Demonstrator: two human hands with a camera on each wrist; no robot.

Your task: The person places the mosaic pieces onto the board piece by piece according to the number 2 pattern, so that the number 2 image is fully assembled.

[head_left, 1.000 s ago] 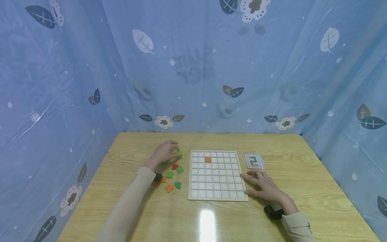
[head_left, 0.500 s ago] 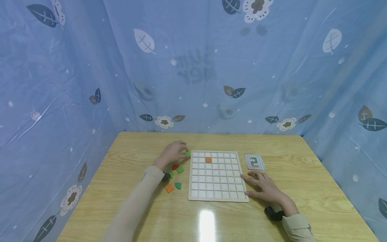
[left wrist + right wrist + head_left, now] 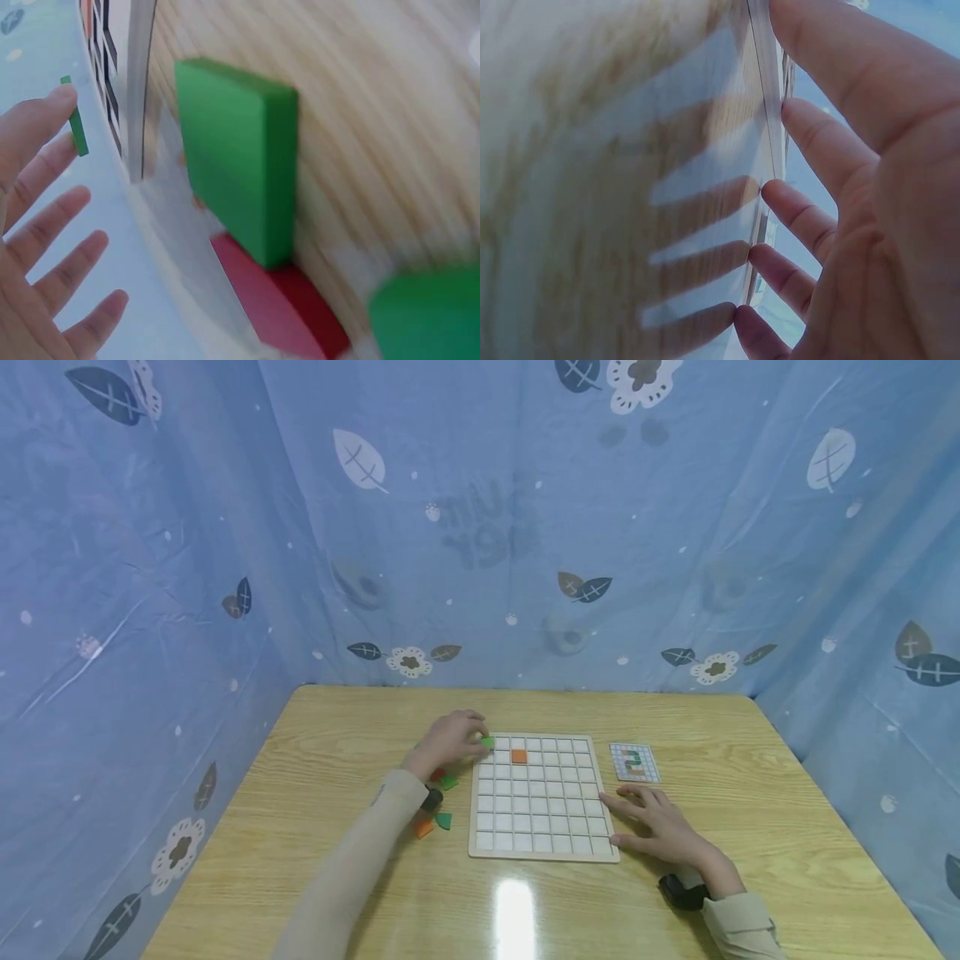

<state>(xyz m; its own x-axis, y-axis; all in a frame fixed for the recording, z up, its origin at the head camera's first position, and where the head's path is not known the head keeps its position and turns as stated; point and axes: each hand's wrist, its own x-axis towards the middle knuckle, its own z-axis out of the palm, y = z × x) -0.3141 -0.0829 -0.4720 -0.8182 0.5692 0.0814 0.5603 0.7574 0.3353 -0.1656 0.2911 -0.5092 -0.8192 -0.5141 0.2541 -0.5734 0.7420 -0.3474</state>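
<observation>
My left hand (image 3: 452, 739) reaches over the upper left corner of a white gridded board (image 3: 537, 806). Thumb and index finger pinch a small green tile (image 3: 487, 742), seen edge-on in the left wrist view as a thin green tile (image 3: 78, 127); the other fingers are spread. One orange tile (image 3: 519, 757) sits in a cell of the second row. At the board's right edge rests my right hand (image 3: 660, 827), its fingers extended. The right wrist view shows those fingertips (image 3: 772, 191) along the board's side, holding nothing.
Left of the board lie loose tiles: an orange one (image 3: 424, 828), a dark green rounded one (image 3: 444, 821), a green one (image 3: 449, 782) and a red one (image 3: 438, 773). My left forearm hides part of this group. A pattern card (image 3: 634, 762) lies right of the board.
Carrying the green tile, my left hand has moved right, from the loose tiles to the board's upper left corner. The right hand keeps its place at the board's edge.
</observation>
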